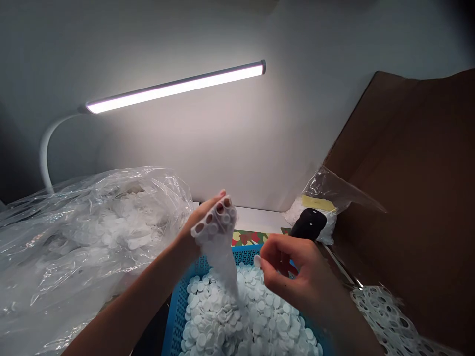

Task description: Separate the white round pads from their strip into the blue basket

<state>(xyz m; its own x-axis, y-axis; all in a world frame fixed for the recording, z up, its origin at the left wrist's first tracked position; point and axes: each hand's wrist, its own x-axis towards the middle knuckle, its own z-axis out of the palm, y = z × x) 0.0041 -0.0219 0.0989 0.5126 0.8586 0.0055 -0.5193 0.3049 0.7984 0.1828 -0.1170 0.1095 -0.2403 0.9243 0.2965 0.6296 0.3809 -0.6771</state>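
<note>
The person's left hand (202, 217) is raised above the frame's lower centre, fingers curled and pressed against the top of a white perforated sheet (217, 242), which hangs in a narrowing fold down towards the basket. Lifting it this way seems to keep the soft sheet off the pile and its round holes open to view. The right hand (293, 269) sits just to the right, its thumb and forefinger closed in a pinch on a small white round disc (257, 260), held out at the fingertips where it stays apart from the rest. Directly beneath both hands, at the bottom centre, a blue plastic mesh basket (178, 306) holds a heaped pile of white round discs (237, 316), placed where anything dropped would land among them. The discs look about the size of the sheet's holes. At the left, a large clear plastic bag (85, 247) bulges with more white pieces. At the right, a brown cardboard box flap (408, 148) stands behind a black oblong object (308, 223) and a small clear bag with a yellow label (326, 190), while a white perforated scrap (389, 316) lies at the lower right. A white gooseneck LED lamp (174, 86) shines down from the upper left, lighting the work.
</note>
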